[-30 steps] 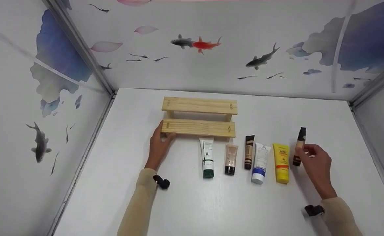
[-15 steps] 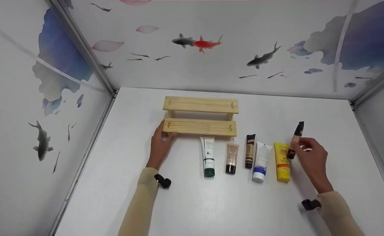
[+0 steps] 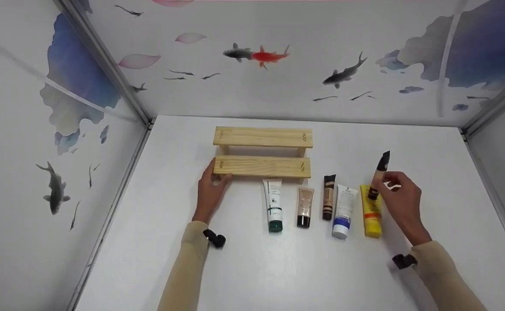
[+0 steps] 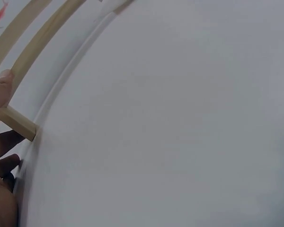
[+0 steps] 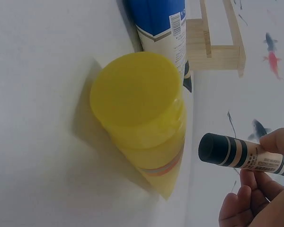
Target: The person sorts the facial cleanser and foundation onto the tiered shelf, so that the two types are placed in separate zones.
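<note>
My right hand [image 3: 401, 198] pinches a slim tube [image 3: 380, 172] with black ends and a beige middle, tilted and raised over the yellow tube [image 3: 372, 220]. The right wrist view shows its dark striped cap [image 5: 215, 149] between thumb and fingers, off the table. At the left end of a two-step wooden rack [image 3: 261, 167], my left hand [image 3: 210, 190] grips the lower step, thumb on the front and fingers behind. In the left wrist view the thumb [image 4: 4, 85] lies against the wood beside a rack leg [image 4: 20, 124].
Several tubes lie in a row before the rack: a white one with a green cap [image 3: 273, 207], a pinkish one [image 3: 305, 207], a brown-black one [image 3: 328, 198] and a white-blue one [image 3: 343, 214]. Printed panels [image 3: 278, 95] wall the white table [image 3: 252, 268].
My right hand has lifted the slim tube off the table and carried it left, from right of the yellow tube to over it. My left hand stays on the rack.
</note>
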Demonstrator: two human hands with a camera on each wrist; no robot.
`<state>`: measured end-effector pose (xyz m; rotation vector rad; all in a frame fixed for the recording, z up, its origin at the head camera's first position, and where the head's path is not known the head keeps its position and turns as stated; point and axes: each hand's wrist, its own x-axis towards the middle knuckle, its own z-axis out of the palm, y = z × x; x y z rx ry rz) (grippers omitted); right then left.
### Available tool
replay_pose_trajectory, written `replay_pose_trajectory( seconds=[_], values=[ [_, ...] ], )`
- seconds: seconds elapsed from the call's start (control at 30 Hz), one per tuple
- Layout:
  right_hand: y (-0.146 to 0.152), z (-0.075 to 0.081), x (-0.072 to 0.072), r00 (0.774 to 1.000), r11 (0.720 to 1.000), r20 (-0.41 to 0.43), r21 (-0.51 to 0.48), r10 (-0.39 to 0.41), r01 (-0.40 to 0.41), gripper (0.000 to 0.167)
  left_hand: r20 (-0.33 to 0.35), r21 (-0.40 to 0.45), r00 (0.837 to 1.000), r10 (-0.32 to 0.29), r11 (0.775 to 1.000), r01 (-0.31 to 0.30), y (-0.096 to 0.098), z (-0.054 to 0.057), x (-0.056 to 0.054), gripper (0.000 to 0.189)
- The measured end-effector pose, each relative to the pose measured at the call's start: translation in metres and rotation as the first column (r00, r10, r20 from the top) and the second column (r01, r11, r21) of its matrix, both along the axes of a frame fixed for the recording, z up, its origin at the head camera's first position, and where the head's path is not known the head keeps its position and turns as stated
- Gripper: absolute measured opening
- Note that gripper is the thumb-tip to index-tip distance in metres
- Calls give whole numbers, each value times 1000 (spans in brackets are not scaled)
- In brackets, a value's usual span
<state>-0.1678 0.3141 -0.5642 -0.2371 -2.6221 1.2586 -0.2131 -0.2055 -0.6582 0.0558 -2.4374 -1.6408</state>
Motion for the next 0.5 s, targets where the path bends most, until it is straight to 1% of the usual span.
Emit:
replay_pose_trajectory(
  seconds=[0.23, 0.5],
  values=[
    [-11, 1, -5, 999, 1000, -41, -9, 28, -29, 40, 23, -33, 1000, 14, 999, -13, 2, 2, 2, 90],
    [-20, 0, -9, 996, 997, -49, 4, 73, -73, 41, 28, -19, 1000, 4, 1000, -3, 1, 3, 2, 92]
  ],
)
